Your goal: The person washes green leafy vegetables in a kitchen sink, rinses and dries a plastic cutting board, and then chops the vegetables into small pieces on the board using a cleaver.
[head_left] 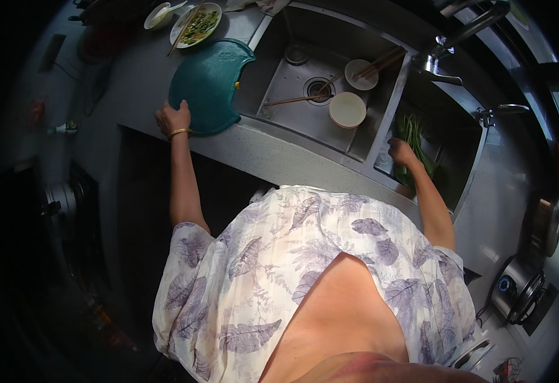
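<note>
My left hand (pixel 173 118), with a gold-coloured bangle at the wrist, is at the near left edge of a teal cutting board (pixel 205 88). Its thumb lies by the board's edge; whether it grips the board is unclear. The board lies on the counter and reaches over the left rim of the larger sink basin. Over the smaller right basin, my right hand (pixel 402 152) has curled fingers beside a bunch of long green leafy vegetables (pixel 412 131). Its fingertips are partly hidden, so I cannot tell whether it holds anything.
The larger steel basin (pixel 298 115) holds two bowls (pixel 347 110) and several chopsticks (pixel 291 101). A plate of chopped food (pixel 202 26) and a small bowl with a spoon (pixel 158 16) stand beyond the board. A faucet (pixel 435 62) rises behind the basins. An electric appliance (pixel 514 289) stands at right.
</note>
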A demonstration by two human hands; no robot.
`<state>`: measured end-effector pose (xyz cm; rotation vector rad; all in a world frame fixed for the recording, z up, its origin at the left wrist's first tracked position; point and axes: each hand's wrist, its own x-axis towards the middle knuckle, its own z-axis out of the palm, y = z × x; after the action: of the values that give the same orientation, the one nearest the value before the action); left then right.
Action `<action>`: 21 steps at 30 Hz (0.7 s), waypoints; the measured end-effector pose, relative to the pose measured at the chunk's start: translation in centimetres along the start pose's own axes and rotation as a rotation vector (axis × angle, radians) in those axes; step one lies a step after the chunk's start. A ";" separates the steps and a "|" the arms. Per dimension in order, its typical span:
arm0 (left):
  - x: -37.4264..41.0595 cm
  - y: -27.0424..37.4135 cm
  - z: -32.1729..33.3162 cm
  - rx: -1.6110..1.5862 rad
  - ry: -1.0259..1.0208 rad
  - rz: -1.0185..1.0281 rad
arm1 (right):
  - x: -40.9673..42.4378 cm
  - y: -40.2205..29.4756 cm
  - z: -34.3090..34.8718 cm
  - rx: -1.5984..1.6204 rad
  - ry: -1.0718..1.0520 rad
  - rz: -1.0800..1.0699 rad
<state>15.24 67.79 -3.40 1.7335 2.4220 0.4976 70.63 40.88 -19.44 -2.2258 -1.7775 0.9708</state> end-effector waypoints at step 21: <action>-13.0 18.8 16.1 -0.045 -0.952 0.902 | -1.7 10.0 -5.1 0.162 0.376 0.596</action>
<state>41.09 64.21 -13.41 2.2360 0.9442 -0.2100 81.55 37.77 -19.55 -2.6549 -0.8644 0.6708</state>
